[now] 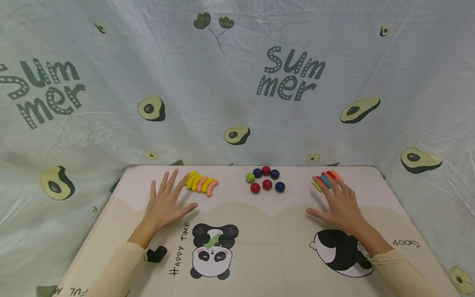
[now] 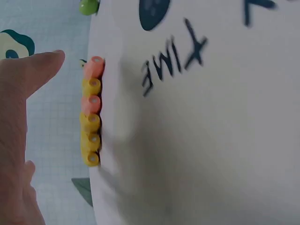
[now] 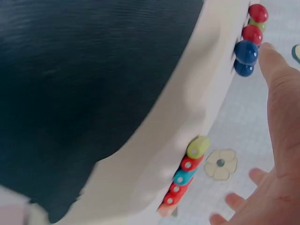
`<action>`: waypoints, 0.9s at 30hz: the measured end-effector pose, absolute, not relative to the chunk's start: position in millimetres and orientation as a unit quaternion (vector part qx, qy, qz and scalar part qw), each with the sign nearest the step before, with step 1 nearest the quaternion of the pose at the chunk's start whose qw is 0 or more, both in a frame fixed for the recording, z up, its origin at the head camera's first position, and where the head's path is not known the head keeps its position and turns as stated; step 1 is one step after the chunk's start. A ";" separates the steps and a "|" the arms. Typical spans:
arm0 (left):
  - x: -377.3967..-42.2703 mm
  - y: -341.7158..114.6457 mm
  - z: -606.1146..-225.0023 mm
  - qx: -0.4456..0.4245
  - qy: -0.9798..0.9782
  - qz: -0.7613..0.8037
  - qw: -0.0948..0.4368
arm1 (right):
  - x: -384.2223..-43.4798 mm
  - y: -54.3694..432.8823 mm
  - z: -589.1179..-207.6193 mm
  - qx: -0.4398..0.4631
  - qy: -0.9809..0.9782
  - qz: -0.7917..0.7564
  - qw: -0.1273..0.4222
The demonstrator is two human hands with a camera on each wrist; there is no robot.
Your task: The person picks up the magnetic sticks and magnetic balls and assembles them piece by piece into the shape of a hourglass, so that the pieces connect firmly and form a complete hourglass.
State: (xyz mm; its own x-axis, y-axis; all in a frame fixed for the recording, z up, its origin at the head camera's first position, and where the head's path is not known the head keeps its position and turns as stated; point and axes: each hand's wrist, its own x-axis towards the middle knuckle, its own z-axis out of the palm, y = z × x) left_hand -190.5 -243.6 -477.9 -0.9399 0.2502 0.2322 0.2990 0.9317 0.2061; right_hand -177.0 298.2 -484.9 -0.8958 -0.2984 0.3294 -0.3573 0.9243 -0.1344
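Observation:
My left hand [image 1: 165,202] is spread with straight fingers, its index fingertip close to a row of curved pieces, yellow [image 1: 195,184] and salmon [image 1: 212,188], banana-like in shape. In the left wrist view a small hole shows in the near end of each piece [image 2: 92,123]. On the other side, my right hand [image 1: 339,208] is spread too, its fingers over or just before a row of coloured pieces, among them blue [image 1: 325,182] and yellow-green [image 1: 316,185]. Whether the fingertips touch them I cannot tell. Neither hand holds anything.
Between the hands lies a loose group of shiny balls: red [image 1: 267,184], dark blue [image 1: 280,187] and one green [image 1: 250,177]. The table [image 1: 259,247] has a printed cover with a panda. Behind its far edge hangs a patterned curtain [image 1: 208,90].

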 end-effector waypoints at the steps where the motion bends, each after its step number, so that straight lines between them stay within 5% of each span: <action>1: -193.7 -240.6 -476.7 -0.144 -0.975 -0.130 0.108 | -180.3 295.8 -483.7 0.174 -0.969 0.100 0.147; 9: -220.6 -210.5 -474.8 -0.173 -0.950 -0.210 0.153 | -203.5 273.4 -476.8 0.202 -0.959 0.164 0.116; 18: -234.8 -178.4 -486.4 -0.119 -0.946 -0.260 0.152 | -224.4 243.5 -485.8 0.198 -0.929 0.308 0.049; 27: -241.8 -169.7 -494.3 -0.084 -0.957 -0.222 0.165 | -231.6 221.8 -497.8 0.178 -0.918 0.352 0.038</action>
